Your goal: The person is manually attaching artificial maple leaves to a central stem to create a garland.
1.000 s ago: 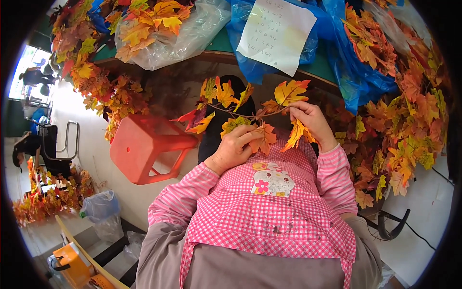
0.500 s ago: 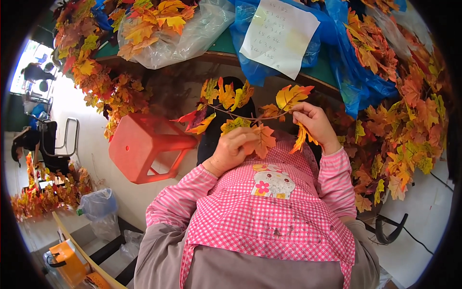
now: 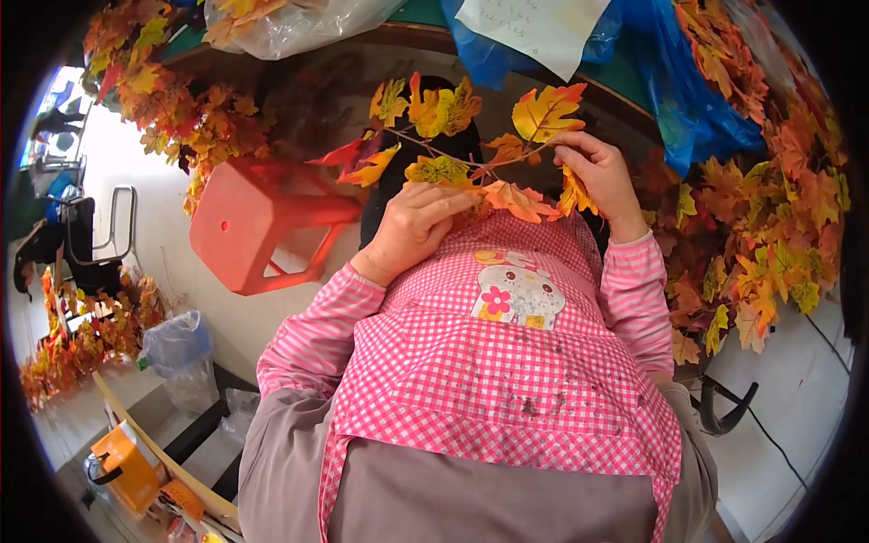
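An artificial maple branch [image 3: 509, 149], with yellow, orange and red leaves on a thin brown stem, is held over my lap. My right hand [image 3: 601, 177] pinches its right end between thumb and index finger, just below a large yellow leaf with red tips [image 3: 548, 112]. A drooping yellow-orange leaf [image 3: 576, 192] hangs beside those fingers. My left hand [image 3: 416, 220] is closed at the lower side of the branch, by a green-yellow leaf [image 3: 438, 169] and a pale orange one [image 3: 520, 199]. Its fingertips are partly hidden among the leaves.
A red plastic stool [image 3: 237, 226] stands at left. Ahead, the table edge bears a blue plastic bag [image 3: 692, 122], a handwritten paper sheet [image 3: 552, 36] and clear plastic [image 3: 303, 27]. Maple foliage hangs at left [image 3: 167, 113] and right [image 3: 756, 244]. A lined bin [image 3: 181, 344] sits lower left.
The view has tilted, so the surroundings sit higher in the picture. The pale orange leaf by my left hand has turned flatter, and that hand's fingers reach further under the branch.
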`<state>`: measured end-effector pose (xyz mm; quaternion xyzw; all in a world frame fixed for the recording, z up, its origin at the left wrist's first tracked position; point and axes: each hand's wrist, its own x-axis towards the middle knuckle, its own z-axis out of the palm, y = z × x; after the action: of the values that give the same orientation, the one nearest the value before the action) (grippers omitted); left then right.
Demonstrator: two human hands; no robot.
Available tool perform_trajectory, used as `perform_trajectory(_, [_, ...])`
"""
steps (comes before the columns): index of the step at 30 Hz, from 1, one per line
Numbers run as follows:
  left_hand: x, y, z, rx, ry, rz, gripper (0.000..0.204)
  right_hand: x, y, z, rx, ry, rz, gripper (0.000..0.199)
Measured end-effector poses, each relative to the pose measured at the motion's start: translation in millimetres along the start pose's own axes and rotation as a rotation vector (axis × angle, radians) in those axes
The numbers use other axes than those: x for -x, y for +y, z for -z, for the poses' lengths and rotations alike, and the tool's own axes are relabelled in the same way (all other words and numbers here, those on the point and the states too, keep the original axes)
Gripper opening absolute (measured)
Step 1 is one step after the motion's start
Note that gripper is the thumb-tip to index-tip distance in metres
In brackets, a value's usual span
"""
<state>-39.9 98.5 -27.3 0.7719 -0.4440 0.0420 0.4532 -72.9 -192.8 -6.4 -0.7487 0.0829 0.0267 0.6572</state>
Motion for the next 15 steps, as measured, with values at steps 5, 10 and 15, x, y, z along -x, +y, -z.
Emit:
perform_trajectory(5, [1.5, 1.0, 0.4, -0.195, 0.083, -0.008, 0.041, 1.3, 4.2, 0.6, -0.038, 0.012, 0.031, 0.019])
perform_trajectory(10, [0.2, -0.7, -1.5, -0.098, 0.127, 0.027, 0.038, 0.4, 1.7, -0.6, -0.046, 0.019, 0.022, 0.019])
perform_trajectory(15, [-14.2, 6.5, 15.6, 0.007, 0.113, 0.151, 0.028, 3.2, 0.6, 2.7, -0.051, 0.03, 0.069, 0.02])
